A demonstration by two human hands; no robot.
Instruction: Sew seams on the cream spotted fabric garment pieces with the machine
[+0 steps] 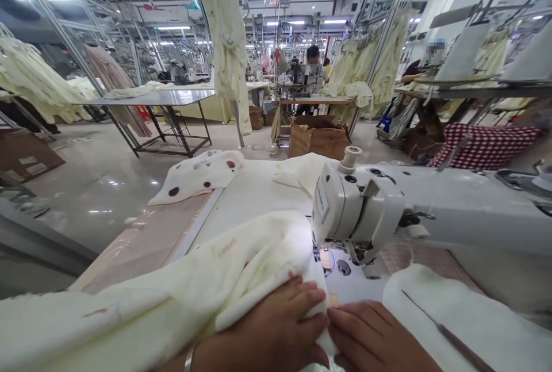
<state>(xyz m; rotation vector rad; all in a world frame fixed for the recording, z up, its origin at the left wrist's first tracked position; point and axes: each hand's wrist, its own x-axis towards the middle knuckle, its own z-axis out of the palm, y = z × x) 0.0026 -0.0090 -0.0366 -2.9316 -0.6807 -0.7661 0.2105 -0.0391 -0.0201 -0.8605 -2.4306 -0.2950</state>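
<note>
A long cream fabric piece (pixel 172 286) with faint reddish marks runs from the left edge of view to the needle area of a white sewing machine (pixel 357 205). My left hand (pixel 280 317) lies on this fabric, palm down, fingers stretched and slightly apart. Just to its right, my right hand (pixel 373 334) has its fingers pressed together at the fabric's edge, in front of the presser foot. The underside of its grip is hidden. A thin pointed tool with a brown handle (pixel 457 340) lies on white cloth (pixel 487 309) to the right.
A spotted white fabric piece (pixel 202 173) rests at the table's far left corner. Behind are a metal table (pixel 159 98), a cardboard box (pixel 319 141), hanging cream garments (pixel 224 44) and a red checked cloth (pixel 487 142). People sit at other machines in the background.
</note>
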